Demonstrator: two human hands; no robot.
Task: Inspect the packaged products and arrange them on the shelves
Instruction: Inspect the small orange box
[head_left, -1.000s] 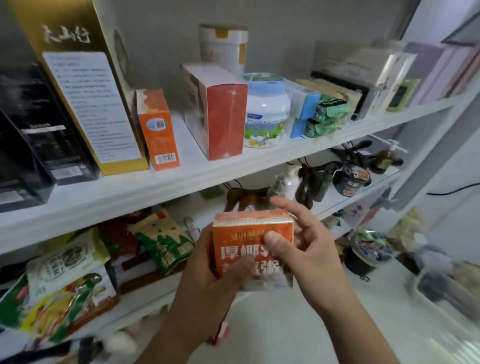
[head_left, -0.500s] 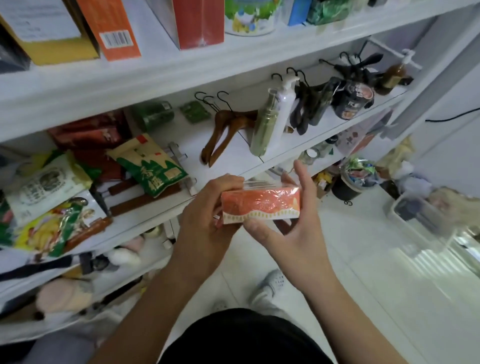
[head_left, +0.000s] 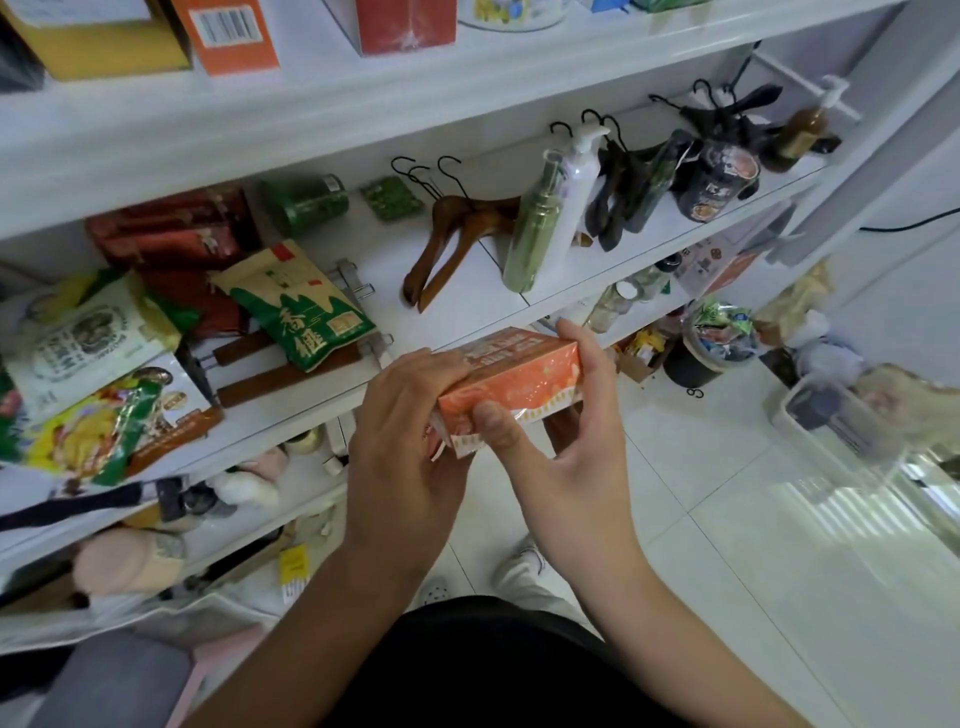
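Observation:
An orange packaged box (head_left: 524, 376) wrapped in clear film lies on its side between both my hands, in front of the middle white shelf (head_left: 467, 306). My left hand (head_left: 410, 441) grips its left end, fingers curled over the top. My right hand (head_left: 571, 441) holds the right end, thumb pressed on the near face and fingers behind the box. On the middle shelf lie snack bags (head_left: 296, 306), red packets (head_left: 176, 234) and a green can (head_left: 306, 202).
Wooden hangers (head_left: 452, 244), pump bottles (head_left: 550, 213) and black hangers (head_left: 623, 187) fill the shelf's right part. Boxes (head_left: 228, 31) stand on the top shelf. A bin (head_left: 711, 348) and a clear tub (head_left: 841, 415) sit on the tiled floor at right.
The view has tilted down from the top shelf to the middle one. My hands have turned the box from upright, front face toward me, to lying on its side.

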